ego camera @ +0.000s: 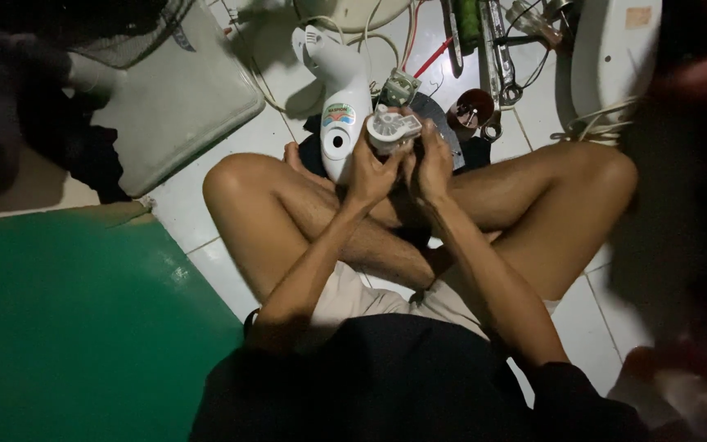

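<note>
Right now a person sits cross-legged on the white tiled floor [206,213], and both hands are raised in front of the knees, closed around one small part. The left hand [370,170] grips a white plastic gear case [394,127] from the left side, its fingers curled against the edge. The right hand [434,164] clasps the same gear case from the right, thumb and fingers pressed to it, so the piece is held between the two hands above the crossed shins. Just beside the left hand, touching or nearly touching it, stands a white fan housing [341,106] with a round dark hole and a coloured sticker on its face; it leans away from the person towards the top of the view. Behind the hands a dark round plate [443,123] lies on the floor, and near it sits a brown round part [473,106]. Further back a wrench [497,57] and other tools lie among loose white cables [599,123]. To the left, a white fan base [182,98] rests on the tiles with a wire fan guard [137,37] over its far corner. A green mat [83,327] covers the floor at the person's left side. The right edge of the view is dark and blurred, and I cannot tell what is there.
</note>
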